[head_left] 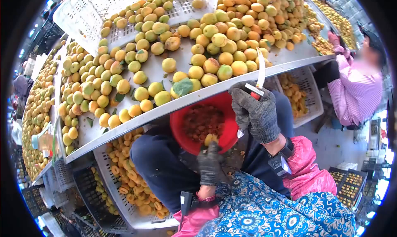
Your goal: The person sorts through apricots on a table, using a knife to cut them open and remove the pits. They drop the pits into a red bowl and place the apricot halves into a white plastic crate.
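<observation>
My left hand [209, 166], in a dark grey glove, is closed around a yellow apricot [211, 138] at the near rim of a red bucket [175, 128]. Reddish-brown apricot pits [202, 120] lie inside that bucket, between my knees. Higher up on the right, my right hand [257, 115], gloved as well, grips a knife [261, 69]. Its pale curved blade points up past the table edge, and a bit of red handle shows by the fingers. Whole apricots [225, 72] are heaped on the table just beyond the blade.
The metal table edge [157, 113] runs across in front of me. A white crate [155, 223] of opened apricots stands at my left leg, another crate [316, 100] at my right. A tipped white basket [82, 20] lies on the table. A person [357, 84] in pink sits at right.
</observation>
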The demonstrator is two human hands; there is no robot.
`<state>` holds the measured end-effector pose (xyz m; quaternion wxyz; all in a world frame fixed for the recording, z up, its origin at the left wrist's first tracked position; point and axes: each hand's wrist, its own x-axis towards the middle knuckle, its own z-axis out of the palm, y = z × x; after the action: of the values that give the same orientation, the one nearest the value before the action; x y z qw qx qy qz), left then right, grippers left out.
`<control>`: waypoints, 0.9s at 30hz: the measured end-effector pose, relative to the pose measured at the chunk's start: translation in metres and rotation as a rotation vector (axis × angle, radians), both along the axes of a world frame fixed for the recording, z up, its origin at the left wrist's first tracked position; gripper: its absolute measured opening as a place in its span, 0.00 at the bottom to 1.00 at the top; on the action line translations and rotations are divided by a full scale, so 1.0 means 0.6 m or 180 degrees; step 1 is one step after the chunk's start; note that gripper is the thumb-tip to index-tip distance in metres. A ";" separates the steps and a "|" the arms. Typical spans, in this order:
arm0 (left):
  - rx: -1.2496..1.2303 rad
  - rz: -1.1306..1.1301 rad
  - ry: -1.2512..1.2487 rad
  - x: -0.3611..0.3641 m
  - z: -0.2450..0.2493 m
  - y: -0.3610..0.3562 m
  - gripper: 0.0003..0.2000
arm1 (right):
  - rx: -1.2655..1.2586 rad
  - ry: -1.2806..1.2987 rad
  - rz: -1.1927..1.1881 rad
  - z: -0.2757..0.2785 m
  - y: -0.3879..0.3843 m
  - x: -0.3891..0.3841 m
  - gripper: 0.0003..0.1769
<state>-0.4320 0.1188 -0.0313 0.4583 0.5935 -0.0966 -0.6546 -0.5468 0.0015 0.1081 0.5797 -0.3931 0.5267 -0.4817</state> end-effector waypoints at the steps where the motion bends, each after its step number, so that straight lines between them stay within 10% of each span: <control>1: -0.0269 -0.0336 -0.0192 0.003 0.003 -0.005 0.16 | 0.0017 -0.0093 0.0065 -0.019 -0.006 -0.009 0.10; 2: -0.0810 -0.0977 -0.1675 0.002 -0.041 -0.004 0.19 | -0.0572 0.0582 0.0174 -0.042 -0.010 -0.022 0.08; 9: -0.1102 -0.0233 -0.0858 0.062 0.220 -0.017 0.17 | 0.0061 -0.0042 -0.0292 -0.047 -0.028 -0.043 0.09; 15: -0.1431 0.1966 -0.3490 0.307 0.202 -0.003 0.15 | 0.0223 -0.0197 -0.0499 -0.069 -0.026 -0.046 0.11; 24: 0.0664 -0.1854 -0.6451 0.391 -0.202 0.121 0.34 | 0.0339 0.0182 -0.0218 -0.093 -0.035 -0.015 0.10; 27: 0.0357 -0.1636 -0.6273 0.440 -0.215 0.105 0.36 | 0.0191 0.0617 -0.0259 -0.120 -0.044 -0.020 0.11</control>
<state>-0.1681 0.1817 -0.1605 -0.0079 0.8502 -0.5246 0.0430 -0.5587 -0.0252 0.0363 0.5175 -0.3986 0.6099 -0.4486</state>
